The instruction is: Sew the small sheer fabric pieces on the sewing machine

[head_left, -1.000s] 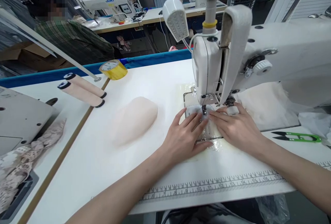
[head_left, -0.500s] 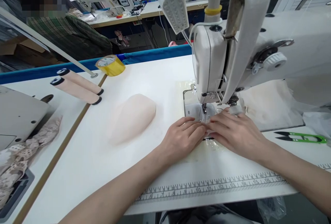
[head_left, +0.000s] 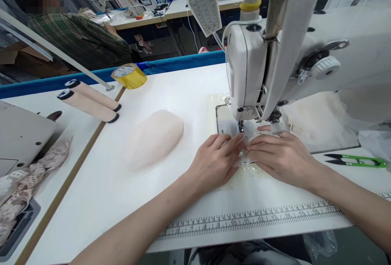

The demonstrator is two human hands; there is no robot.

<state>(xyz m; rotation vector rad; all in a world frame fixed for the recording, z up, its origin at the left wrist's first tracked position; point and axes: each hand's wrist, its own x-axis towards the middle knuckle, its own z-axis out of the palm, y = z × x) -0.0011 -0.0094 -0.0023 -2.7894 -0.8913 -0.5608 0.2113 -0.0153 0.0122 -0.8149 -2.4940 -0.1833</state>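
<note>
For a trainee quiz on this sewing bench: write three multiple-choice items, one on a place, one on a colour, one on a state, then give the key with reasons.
1. Where do the thread snips lie?
A. On the table, right of the right hand
B. Beside the tape roll
C. Under the needle

2. What colour is the tape roll?
A. Red
B. Yellow
C. Black

3. How are the two hands placed?
A. Both lifted off the table
B. The left hand grips the pink thread cones
C. Both pressed flat on a clear plastic piece at the presser foot

Key:
1 A: the green handles lie at the table's right edge, beyond the right wrist.
2 B: the roll near the blue table edge is yellow.
3 C: the fingertips meet on the glossy film just before the needle.
</note>
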